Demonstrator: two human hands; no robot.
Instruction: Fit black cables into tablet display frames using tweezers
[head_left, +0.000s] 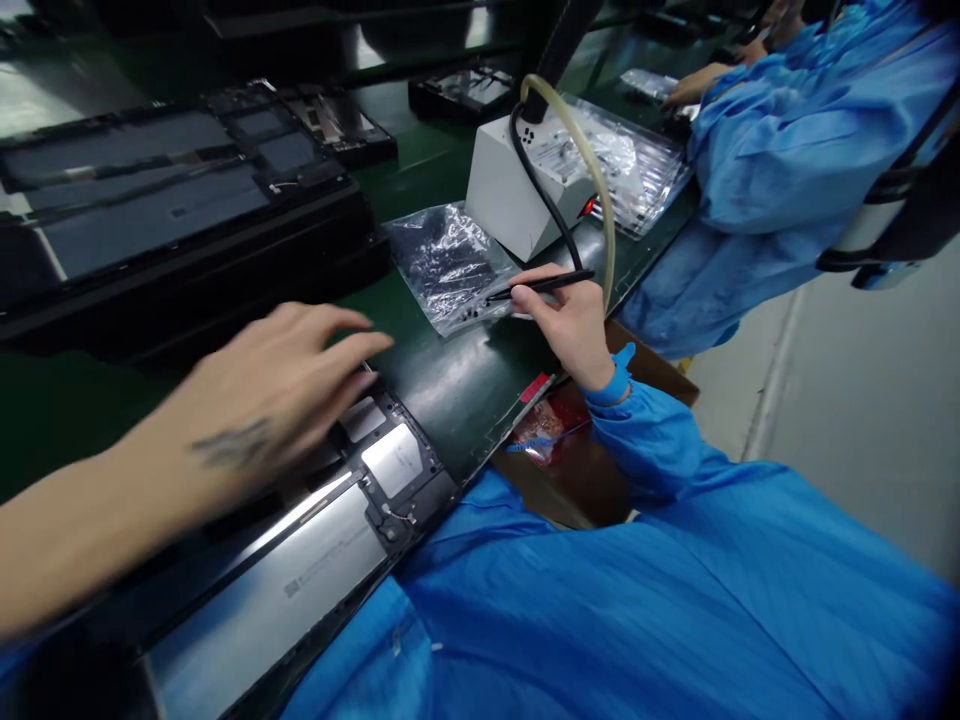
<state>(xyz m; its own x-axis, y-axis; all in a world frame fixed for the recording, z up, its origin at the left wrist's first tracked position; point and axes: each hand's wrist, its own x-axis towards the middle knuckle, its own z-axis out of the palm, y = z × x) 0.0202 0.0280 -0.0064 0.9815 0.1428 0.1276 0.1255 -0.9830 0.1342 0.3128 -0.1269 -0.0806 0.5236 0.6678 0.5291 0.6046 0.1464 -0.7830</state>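
Observation:
My right hand [574, 325] grips a slim black vacuum pen [551, 283], with a black hose running from its rear end. The pen's tip is over the near edge of a clear plastic bag [454, 260], where several tiny black parts [471, 314] lie. My left hand [300, 370], slightly blurred, hovers with fingers apart and nothing between them. Below it lies an opened tablet-like device [300, 580] with a large silver battery, a smaller silver plate [392, 460] and a short white cable. My left forearm hides part of the device.
A white box [517, 190] with a red-lit switch and a pale tube [592, 160] stands behind the bag. Similar opened devices [180, 190] are stacked at the left. A cardboard box [585, 470] sits below the table edge. At right, a co-worker's blue sleeve [810, 170] borders the table.

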